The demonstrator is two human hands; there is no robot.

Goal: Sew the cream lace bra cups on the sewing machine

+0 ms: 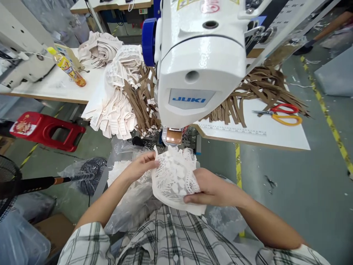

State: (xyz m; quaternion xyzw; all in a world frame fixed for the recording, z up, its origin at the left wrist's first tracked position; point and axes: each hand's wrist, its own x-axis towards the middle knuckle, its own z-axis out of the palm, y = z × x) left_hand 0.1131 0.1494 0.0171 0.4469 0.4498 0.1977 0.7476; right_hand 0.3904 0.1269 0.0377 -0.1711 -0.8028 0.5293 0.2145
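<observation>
A white lace bra cup piece is held up in front of my body, just below the head of a white sewing machine. My left hand pinches its upper left edge between thumb and fingers. On the other side, my right hand grips the piece with the thumb in front and the fingers partly hidden behind the lace. Beyond the piece sits the machine's needle area, apart from the fabric as far as I can see. More white fabric lies in clear plastic under my left forearm.
Left of the machine lie stacked pale fabric pieces and brown straps. More brown straps and scissors are on the right tabletop. A drink bottle stands at left, above a red stool. A fan is near the left edge.
</observation>
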